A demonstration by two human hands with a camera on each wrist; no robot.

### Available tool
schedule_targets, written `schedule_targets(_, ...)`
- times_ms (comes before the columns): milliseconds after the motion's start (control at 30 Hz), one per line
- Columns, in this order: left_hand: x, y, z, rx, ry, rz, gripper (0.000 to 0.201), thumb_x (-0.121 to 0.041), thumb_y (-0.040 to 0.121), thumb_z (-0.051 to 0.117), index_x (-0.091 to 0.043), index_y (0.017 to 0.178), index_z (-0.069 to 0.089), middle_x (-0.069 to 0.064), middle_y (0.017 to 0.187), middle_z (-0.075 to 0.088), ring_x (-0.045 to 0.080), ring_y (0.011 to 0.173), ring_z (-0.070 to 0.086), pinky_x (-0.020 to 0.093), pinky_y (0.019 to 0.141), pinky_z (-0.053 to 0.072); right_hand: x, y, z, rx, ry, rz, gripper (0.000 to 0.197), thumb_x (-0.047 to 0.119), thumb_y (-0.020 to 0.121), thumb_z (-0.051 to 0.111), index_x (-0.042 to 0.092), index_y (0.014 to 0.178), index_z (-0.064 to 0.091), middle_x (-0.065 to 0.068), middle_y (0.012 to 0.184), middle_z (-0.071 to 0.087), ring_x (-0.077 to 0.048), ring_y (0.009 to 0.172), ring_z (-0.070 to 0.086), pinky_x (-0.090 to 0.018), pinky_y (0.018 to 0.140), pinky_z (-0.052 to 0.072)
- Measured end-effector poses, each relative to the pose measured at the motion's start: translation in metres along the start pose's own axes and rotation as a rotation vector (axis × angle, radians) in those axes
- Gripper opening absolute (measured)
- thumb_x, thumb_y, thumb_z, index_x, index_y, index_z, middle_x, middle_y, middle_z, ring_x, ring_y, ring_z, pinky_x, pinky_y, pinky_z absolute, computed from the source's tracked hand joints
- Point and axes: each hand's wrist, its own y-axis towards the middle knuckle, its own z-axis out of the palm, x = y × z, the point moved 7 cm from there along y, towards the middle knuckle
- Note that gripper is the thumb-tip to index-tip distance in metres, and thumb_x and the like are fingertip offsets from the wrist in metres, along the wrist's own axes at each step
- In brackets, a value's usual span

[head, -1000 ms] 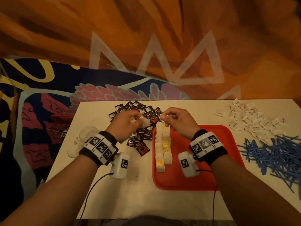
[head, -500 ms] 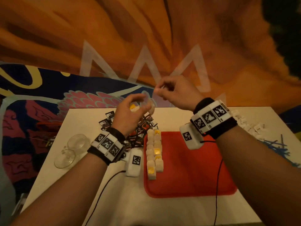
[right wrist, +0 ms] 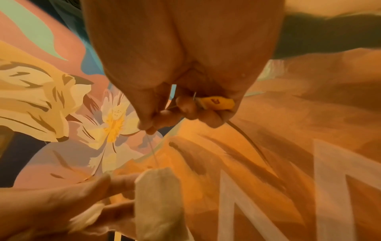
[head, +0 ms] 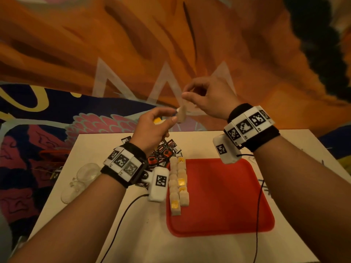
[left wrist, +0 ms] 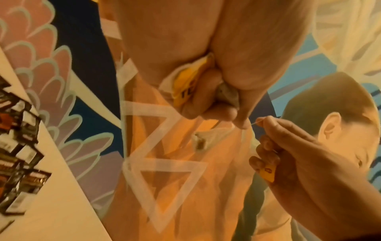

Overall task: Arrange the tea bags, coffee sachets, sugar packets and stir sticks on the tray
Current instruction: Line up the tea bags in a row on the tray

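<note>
Your left hand (head: 152,128) pinches a tea bag (head: 181,114) between thumb and forefinger, with the bag sticking up past the fingertips; the wrist view shows more paper and a yellow tag (left wrist: 185,84) bunched against that palm. Your right hand (head: 207,97) is curled, thumb and forefinger nipped on the thin string (right wrist: 153,151) that runs down to the bag, while its other fingers fold over a second yellow tag (right wrist: 218,101). The string looks taut between the two hands. Both hands are raised above the far edge of the white table (head: 95,186), close together but not touching.

Below them, the red tray (head: 228,196) lies on the table, and two rows of tea bags (head: 177,185) run along its left edge, some with yellow tags showing. Just beyond the tray's far-left corner lies a heap of dark coffee sachets (head: 163,154), partly hidden by your left wrist. At the table's left side lie clear plastic cups (head: 81,179) on their sides. A few blue stir sticks (head: 266,186) peek out beside your right forearm.
</note>
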Motion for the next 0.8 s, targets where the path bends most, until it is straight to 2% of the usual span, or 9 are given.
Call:
schedule_targets(67,-0.007,0.003,-0.003,-0.021,0.047,0.037,0.037,-0.021,0.090,0.073,-0.025,0.125,0.063,-0.009,0.122,0.062,0.002,0.060,0.056,0.020,0.054,0.048,0.001,-0.001,0.001,0.005,0.001,-0.012,0.005,0.032,0.092,0.065,0.029,0.091,0.068,0.008,0.084,0.068,-0.006,0.073,0.060,-0.031,0.073,0.054)
schedule_targets(133,-0.014,0.005,0.001,0.011,0.131,0.075,0.044,-0.022,0.089,0.073,-0.025,0.131,0.060,-0.011,0.124,0.060,-0.006,0.067,0.061,0.017,0.058,0.052,0.004,-0.002,0.002,0.006,-0.003,-0.025,0.005,0.032,0.092,0.065,0.028,0.092,0.069,0.008,0.084,0.067,-0.007,0.075,0.060,-0.031,0.074,0.053)
schedule_targets(167,-0.016,0.006,0.004,0.036,0.172,0.082,0.041,-0.022,0.090,0.073,-0.023,0.129,0.062,-0.008,0.119,0.064,-0.006,0.066,0.061,0.018,0.059,0.052,0.006,-0.001,0.002,0.004,0.003,-0.030,0.005,0.032,0.092,0.065,0.028,0.092,0.068,0.007,0.084,0.066,-0.008,0.075,0.060,-0.032,0.074,0.053)
schedule_targets(267,-0.015,0.006,0.010,0.066,0.202,0.070,0.015,-0.024,0.092,0.071,-0.015,0.104,0.071,0.003,0.086,0.070,0.011,0.057,0.057,0.033,0.059,0.047,0.007,-0.001,0.001,-0.018,0.027,-0.028,0.004,0.032,0.092,0.065,0.033,0.088,0.066,0.007,0.084,0.066,-0.013,0.078,0.062,-0.033,0.074,0.053)
schedule_targets(433,-0.005,-0.004,0.011,0.083,0.053,-0.018,0.004,-0.016,0.094,0.068,-0.017,0.094,0.071,0.001,0.073,0.065,0.008,0.053,0.052,0.026,0.053,0.042,-0.006,-0.001,-0.002,-0.046,-0.064,-0.044,0.008,0.034,0.093,0.064,0.028,0.093,0.069,0.007,0.084,0.066,0.000,0.072,0.054,-0.014,0.066,0.041)
schedule_targets(467,-0.003,-0.006,0.010,0.092,0.029,-0.040,0.005,-0.016,0.094,0.067,-0.018,0.094,0.071,0.003,0.075,0.067,0.008,0.053,0.052,0.025,0.052,0.042,-0.008,-0.001,-0.002,-0.039,-0.107,-0.057,0.011,0.034,0.093,0.063,0.026,0.094,0.070,0.007,0.085,0.066,-0.001,0.073,0.053,-0.014,0.067,0.040)
schedule_targets(600,0.000,-0.012,0.009,0.160,-0.019,-0.119,0.007,-0.018,0.095,0.066,-0.016,0.099,0.071,0.012,0.084,0.070,0.007,0.053,0.053,0.017,0.049,0.043,-0.025,-0.003,0.013,0.038,-0.293,-0.066,0.012,0.040,0.095,0.056,0.031,0.094,0.065,0.007,0.090,0.062,-0.016,0.090,0.051,-0.035,0.081,0.041)
schedule_targets(667,-0.004,-0.013,0.007,0.157,-0.075,-0.133,0.007,-0.017,0.095,0.065,-0.014,0.098,0.071,0.009,0.080,0.067,0.006,0.051,0.051,0.015,0.047,0.043,-0.032,-0.009,0.027,0.044,-0.301,-0.055,0.013,0.036,0.097,0.054,0.028,0.095,0.065,0.009,0.089,0.059,-0.015,0.090,0.048,-0.036,0.085,0.040)
schedule_targets(800,-0.010,-0.009,0.002,0.070,-0.284,-0.133,0.008,-0.012,0.096,0.060,-0.011,0.097,0.068,0.003,0.070,0.059,0.004,0.046,0.044,0.013,0.038,0.033,-0.035,-0.038,0.067,0.007,-0.071,-0.015,0.016,0.019,0.098,0.056,0.010,0.098,0.070,0.008,0.084,0.057,-0.010,0.077,0.045,-0.010,0.070,0.030)
